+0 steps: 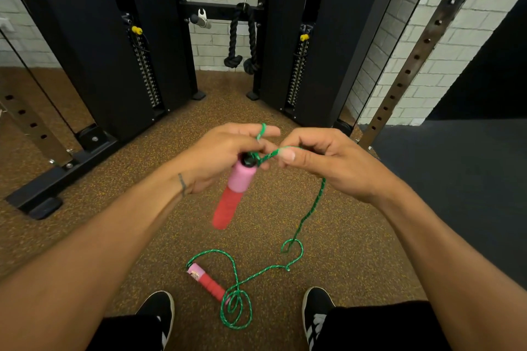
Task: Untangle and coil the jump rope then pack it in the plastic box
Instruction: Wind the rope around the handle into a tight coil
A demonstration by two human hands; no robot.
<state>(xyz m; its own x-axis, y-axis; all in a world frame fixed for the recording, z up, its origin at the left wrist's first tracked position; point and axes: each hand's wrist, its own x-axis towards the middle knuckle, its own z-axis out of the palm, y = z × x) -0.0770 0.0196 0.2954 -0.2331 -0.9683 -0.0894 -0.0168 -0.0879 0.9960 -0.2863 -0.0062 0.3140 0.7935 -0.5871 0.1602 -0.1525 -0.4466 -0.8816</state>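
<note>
Head view, landmark: I take the held handle (233,188) as my reference; its long axis runs from the black cap at the hands down toward me, slightly left.
Left hand (225,151): closed on the cap end of that handle, with 1 loop of cord around an extended finger above it.
Right hand (328,162): just right of the cap, thumb and fingers pinched narrow on the green rope (310,208).
Key relation: the knot sits at the cap, between both hands; I judge the right hand nearer the free strand and the one to pull it clear.
Rope run: it drops right of the handle, then curls on the floor (356,236) below it.
Second handle (206,282): on the floor below the held one, between 2 shoes, small coils touching its red end.
Plastic box: not in view, so I cannot tell its contents.
</note>
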